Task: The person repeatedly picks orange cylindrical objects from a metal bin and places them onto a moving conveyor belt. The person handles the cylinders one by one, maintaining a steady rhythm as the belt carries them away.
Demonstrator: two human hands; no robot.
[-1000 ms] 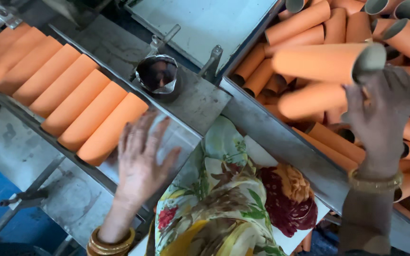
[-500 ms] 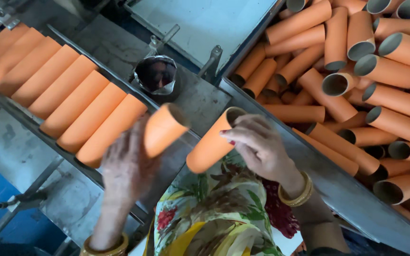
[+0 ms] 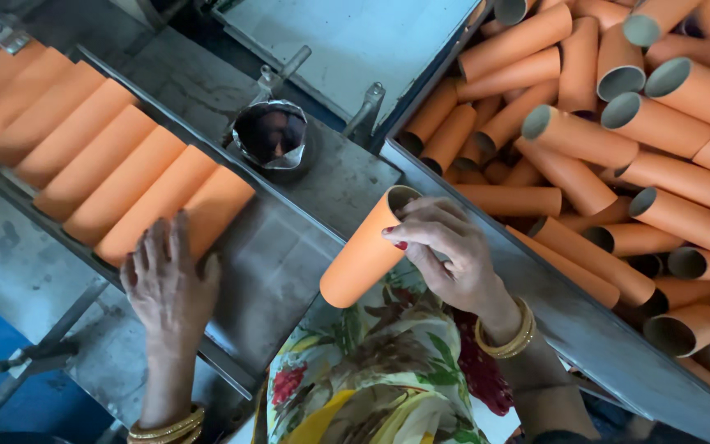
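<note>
My left hand lies flat, fingers spread, on the near end of the last orange tube in a row of orange tubes lined side by side on a metal channel. My right hand grips another orange tube by its open rim and holds it tilted over my lap, next to the metal table edge. A floral cloth covers my lap below both hands.
A metal bin at the right holds a heap of several loose orange tubes. A small round metal cup sits on the grey table behind the row. A pale flat panel lies farther back.
My right hand came back from the bin with tubes. One tube passed to my left hand, which set it down at the end of the row and now presses on it.
</note>
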